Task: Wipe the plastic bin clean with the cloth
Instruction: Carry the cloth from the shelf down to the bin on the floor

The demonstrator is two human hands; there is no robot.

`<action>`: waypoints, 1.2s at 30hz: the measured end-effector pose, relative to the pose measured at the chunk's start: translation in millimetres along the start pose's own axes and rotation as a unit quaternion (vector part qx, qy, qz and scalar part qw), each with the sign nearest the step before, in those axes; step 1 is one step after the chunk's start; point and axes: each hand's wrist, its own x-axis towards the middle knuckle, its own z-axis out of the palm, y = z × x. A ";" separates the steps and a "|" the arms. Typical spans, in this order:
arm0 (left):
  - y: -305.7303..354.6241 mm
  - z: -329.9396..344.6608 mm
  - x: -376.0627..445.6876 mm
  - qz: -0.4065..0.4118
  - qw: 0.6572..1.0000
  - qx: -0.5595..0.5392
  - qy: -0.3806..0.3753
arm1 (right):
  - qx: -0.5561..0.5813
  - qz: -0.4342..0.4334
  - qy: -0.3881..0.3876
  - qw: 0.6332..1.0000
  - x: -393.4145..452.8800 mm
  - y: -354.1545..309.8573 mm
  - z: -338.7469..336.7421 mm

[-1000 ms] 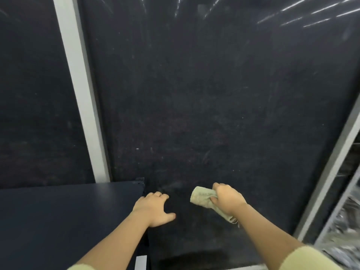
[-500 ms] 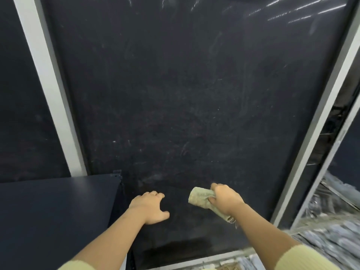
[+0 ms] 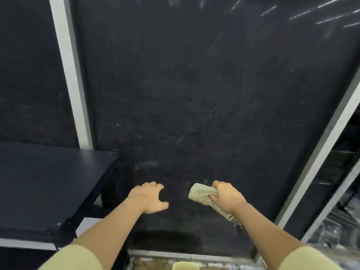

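Low in the middle of the view, just right of centre, sits the cloth (image 3: 202, 195), a pale yellow-green rag bunched into a rough roll. Its long axis runs diagonally: the fat rolled end points up and to the left, away from the person, and the thinner tail runs down and right under the wrist, ending in a few frayed threads. The right hand (image 3: 226, 195) is wrapped around the middle of it, fingers curled over the top and thumb tucked against the roll, so it's a closed fist grip on the rag rather than a pinch.

The cloth sits over the big dark panel (image 3: 185, 94), which fills most of the frame and looks scuffed, with faint streaks and light specks. Can't really tell if the rag is pressed onto it or just held in front. Honestly also can't tell whether that dark surface is the bin itself.

Just to the left, apart from the cloth, the left hand (image 3: 149, 197) holds nothing. Its fingers are loosely curled downward and the thumb sticks out toward the right hand. Whether it's resting on the panel isn't clear.

Both forearms are bare, with pale yellow sleeves (image 3: 72, 258) pushed up near the bottom edge.

Further out, white frame bars (image 3: 68, 65) border the panel on the left and right. A dark flat shelf (image 3: 48, 182) sits at lower left.
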 end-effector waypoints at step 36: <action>67.1 162.6 49.2 -0.001 0.998 -0.016 -0.066 | 0.023 0.021 -0.076 0.997 -12.0 121.0 130.5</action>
